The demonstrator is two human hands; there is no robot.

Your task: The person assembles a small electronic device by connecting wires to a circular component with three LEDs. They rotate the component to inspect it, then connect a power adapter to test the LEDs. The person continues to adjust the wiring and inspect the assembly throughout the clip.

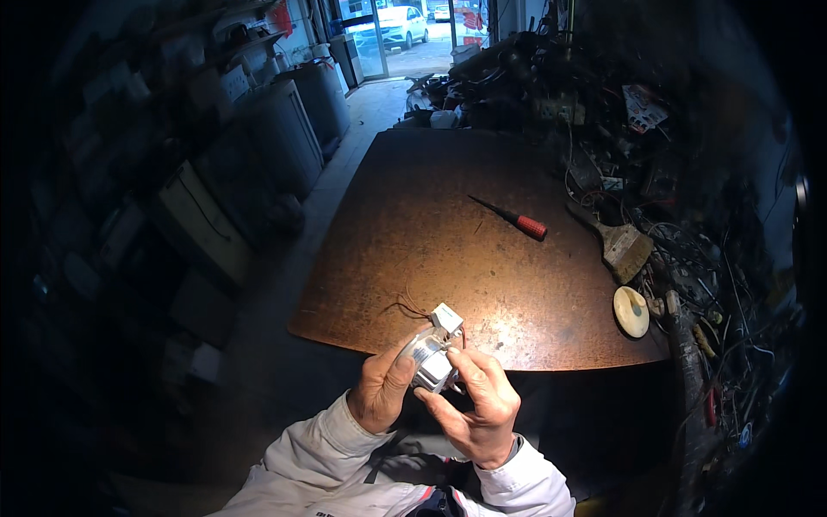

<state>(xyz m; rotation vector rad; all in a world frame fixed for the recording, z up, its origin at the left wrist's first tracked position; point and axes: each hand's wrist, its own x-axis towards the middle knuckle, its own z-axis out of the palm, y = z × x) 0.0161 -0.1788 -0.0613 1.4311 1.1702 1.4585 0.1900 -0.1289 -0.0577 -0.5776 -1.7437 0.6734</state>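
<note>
At the table's near edge I hold a small silvery and white motor-like part (433,372) between both hands. Its exact kind is hard to make out. My left hand (382,389) is closed round its left side, the thumb lying along it. My right hand (484,403) pinches its right side with thumb and forefinger. A white rectangular block (446,319) sits at the part's far end, and thin brown wires (411,305) trail from there over the tabletop. Fingers cover much of the part's sides and underside.
On the worn brown table (413,215) lies a screwdriver (531,227) with a red and black handle. A wide brush (625,250) and a round cream-coloured disc (631,312) are by its right edge. Tangled cables and parts (732,302) crowd the right; grey cabinets (276,129) line the left.
</note>
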